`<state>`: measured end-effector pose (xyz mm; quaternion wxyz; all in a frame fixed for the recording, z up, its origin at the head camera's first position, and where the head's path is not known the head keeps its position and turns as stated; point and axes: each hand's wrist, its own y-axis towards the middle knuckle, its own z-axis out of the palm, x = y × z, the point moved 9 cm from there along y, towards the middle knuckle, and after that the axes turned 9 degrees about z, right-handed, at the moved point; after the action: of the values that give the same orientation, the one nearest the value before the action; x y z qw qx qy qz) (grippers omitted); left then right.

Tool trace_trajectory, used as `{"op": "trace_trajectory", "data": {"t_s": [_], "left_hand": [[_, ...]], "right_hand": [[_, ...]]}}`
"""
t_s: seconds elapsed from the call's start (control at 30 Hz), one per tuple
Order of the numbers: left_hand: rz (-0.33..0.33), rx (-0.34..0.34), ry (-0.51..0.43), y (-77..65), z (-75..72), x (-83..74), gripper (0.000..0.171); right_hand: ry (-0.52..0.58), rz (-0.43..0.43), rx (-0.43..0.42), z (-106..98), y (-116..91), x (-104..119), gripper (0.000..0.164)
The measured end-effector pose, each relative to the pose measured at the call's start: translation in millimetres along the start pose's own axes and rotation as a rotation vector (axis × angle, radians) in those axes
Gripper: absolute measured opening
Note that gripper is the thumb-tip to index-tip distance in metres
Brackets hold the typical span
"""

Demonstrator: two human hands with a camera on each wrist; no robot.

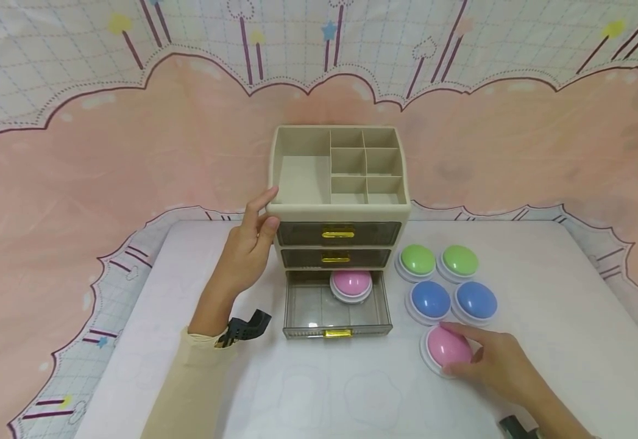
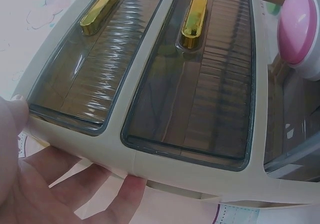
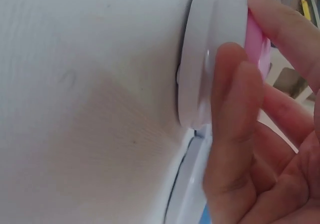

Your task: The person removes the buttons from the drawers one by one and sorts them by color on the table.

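Note:
My left hand (image 1: 246,251) grips the left side of a beige desktop drawer organizer (image 1: 346,208), thumb at its front edge and fingers along its side. Its lowest clear drawer (image 1: 302,305) is pulled out, and a pink round push button (image 1: 353,282) with a white base sits at the back of it. Two upper dark drawers (image 2: 190,93) with gold handles are closed. On the table, my right hand (image 1: 502,364) holds a second pink push button (image 1: 446,349) between thumb and fingers. Whether its base is slightly lifted, I cannot tell.
Behind the held button stand two blue buttons (image 1: 431,299) side by side. Farther back are two green buttons (image 1: 418,260), close to the organizer's right side. The white table (image 1: 275,390) has a patterned pink cloth (image 1: 187,134) hanging behind it.

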<state>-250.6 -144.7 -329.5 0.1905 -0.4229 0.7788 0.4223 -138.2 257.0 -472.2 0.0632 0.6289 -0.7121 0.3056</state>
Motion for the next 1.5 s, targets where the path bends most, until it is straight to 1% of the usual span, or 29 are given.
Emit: {"op": "trace_trajectory", "data": {"t_s": [0.1, 0.23, 0.33, 0.4, 0.5, 0.6, 0.73, 0.8, 0.9, 1.03, 1.1, 1.23, 1.3, 1.4, 1.5], "left_hand": [[0.007, 0.000, 0.001, 0.2, -0.3, -1.4, 0.050], [0.014, -0.002, 0.000, 0.9, -0.4, -2.3, 0.049], [0.012, -0.002, 0.001, 1.2, 0.1, -2.2, 0.049], [0.010, -0.001, 0.003, 1.1, 0.3, -1.9, 0.050], [0.010, 0.000, 0.003, 0.8, -0.1, -2.4, 0.050], [0.013, 0.000, 0.007, 0.8, -1.0, -2.2, 0.050], [0.012, 0.003, 0.010, 1.4, -1.7, -1.7, 0.050], [0.010, 0.003, 0.011, 1.6, -2.0, -1.3, 0.050], [0.007, 0.001, 0.011, 1.7, -2.3, -1.1, 0.050], [0.004, -0.002, 0.016, 1.4, -2.1, -0.8, 0.049], [0.002, -0.002, 0.015, 1.2, -1.9, -0.5, 0.049], [-0.005, -0.006, 0.009, 0.8, -1.7, 0.1, 0.049], [-0.005, -0.008, 0.008, 0.6, -1.6, -0.1, 0.049], [0.003, -0.006, 0.003, 0.5, -1.1, -1.1, 0.049], [0.009, -0.007, 0.003, 0.4, 0.0, -1.2, 0.048]], "right_hand": [[0.004, 0.010, 0.029, 0.7, 0.3, -1.0, 0.081], [-0.011, 0.054, 0.083, 1.0, 1.0, -3.7, 0.085], [-0.031, 0.078, 0.084, -4.4, -0.4, -2.4, 0.086], [-0.039, 0.058, 0.057, -11.6, -2.3, 3.4, 0.085], [-0.045, -0.010, -0.021, -25.7, -5.3, 19.4, 0.078], [-0.022, -0.086, -0.093, -36.6, -7.7, 41.8, 0.072], [0.046, -0.190, -0.158, -42.9, -8.8, 77.2, 0.067], [0.077, -0.243, -0.170, -41.6, -8.5, 95.2, 0.062], [0.109, -0.349, -0.181, -36.0, -7.5, 121.9, 0.054], [0.134, -0.398, -0.139, -22.7, -1.9, 147.7, 0.052], [0.130, -0.403, -0.118, -16.1, 2.3, 157.4, 0.054], [0.080, -0.422, -0.121, -5.2, 13.4, 172.6, 0.056], [0.053, -0.416, -0.126, -0.3, 19.9, 177.0, 0.058], [0.035, -0.383, -0.108, 6.5, 28.6, 180.0, 0.061], [-0.001, -0.384, -0.124, 10.3, 34.2, 183.0, 0.059]]}}
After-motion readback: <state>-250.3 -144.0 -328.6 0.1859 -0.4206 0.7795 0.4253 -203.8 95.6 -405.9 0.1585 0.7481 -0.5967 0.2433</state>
